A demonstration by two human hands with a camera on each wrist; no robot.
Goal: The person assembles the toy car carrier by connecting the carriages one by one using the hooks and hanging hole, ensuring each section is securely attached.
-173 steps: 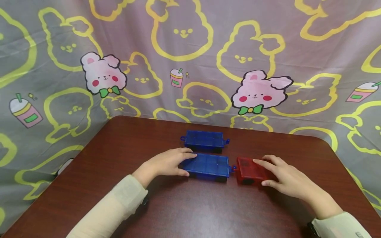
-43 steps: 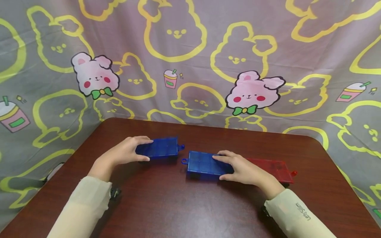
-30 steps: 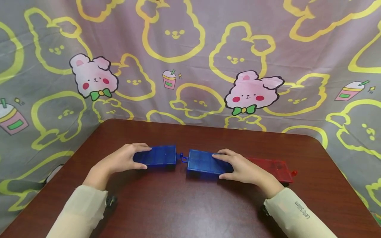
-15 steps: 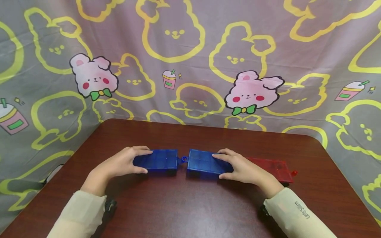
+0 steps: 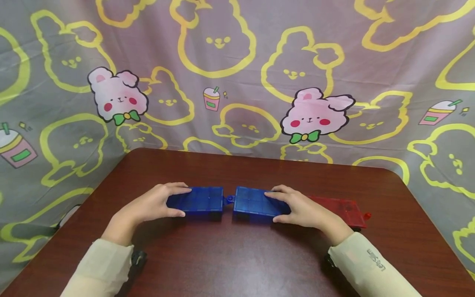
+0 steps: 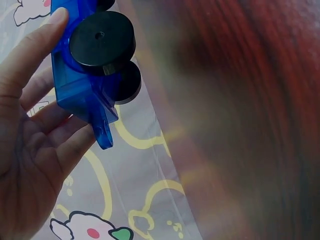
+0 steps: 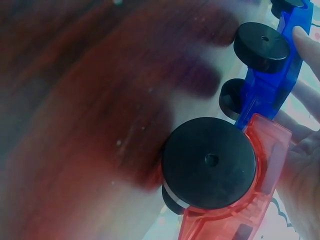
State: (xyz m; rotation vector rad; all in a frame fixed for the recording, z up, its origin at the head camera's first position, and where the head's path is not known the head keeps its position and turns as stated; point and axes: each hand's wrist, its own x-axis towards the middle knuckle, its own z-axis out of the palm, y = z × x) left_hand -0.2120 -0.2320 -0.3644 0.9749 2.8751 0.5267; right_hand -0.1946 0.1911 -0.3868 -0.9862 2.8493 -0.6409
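Note:
Two translucent blue toy wagons stand end to end on the table in the head view. My left hand grips the left wagon, thumb on the near side and fingers on the far side. In the left wrist view its black wheels and rear tab show. My right hand holds the right blue wagon the same way. Between them the hook and loop coupling overlap. A translucent red wagon sits behind the right hand; in the right wrist view its end meets the blue wagon.
The dark red-brown table has rounded far corners. A grey curtain printed with cartoon rabbits hangs along its far edge and both sides. A red hook sticks out from the red wagon's right end.
The left hand took the far blue wagon leftward, then toward me, lining it up with the other; its hook came down onto the loop. Earlier the right hand shifted from the red wagon to the blue one.

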